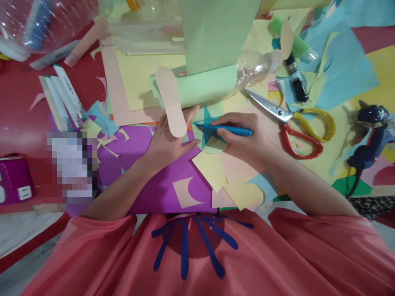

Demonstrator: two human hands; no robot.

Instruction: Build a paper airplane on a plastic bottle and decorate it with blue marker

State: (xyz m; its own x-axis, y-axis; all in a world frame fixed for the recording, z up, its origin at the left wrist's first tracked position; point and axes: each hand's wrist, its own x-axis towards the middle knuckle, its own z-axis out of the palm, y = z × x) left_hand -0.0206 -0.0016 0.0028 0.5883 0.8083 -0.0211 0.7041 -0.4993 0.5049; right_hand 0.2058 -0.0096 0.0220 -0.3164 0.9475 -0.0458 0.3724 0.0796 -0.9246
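A blue marker (236, 130) is gripped in my right hand (243, 129), its tip on a blue star (207, 130) drawn on a round pale green paper piece (216, 146). My left hand (166, 142) rests at the left of that piece, thumb and fingers spread, holding nothing that I can see. Part of this hand is hidden behind a pale paper strip with rounded ends (170, 100). The strip is on the near end of a clear plastic bottle (257, 68) wrapped in light green paper (206, 85), lying just beyond my hands.
Scissors (282, 115) with red and yellow handles lie open at right, beside a dark blue glue gun (368, 139). Several white markers (63, 96) lie at left. Purple paper (138, 181) and scraps cover the table before me. A green sheet (216, 33) stands behind the bottle.
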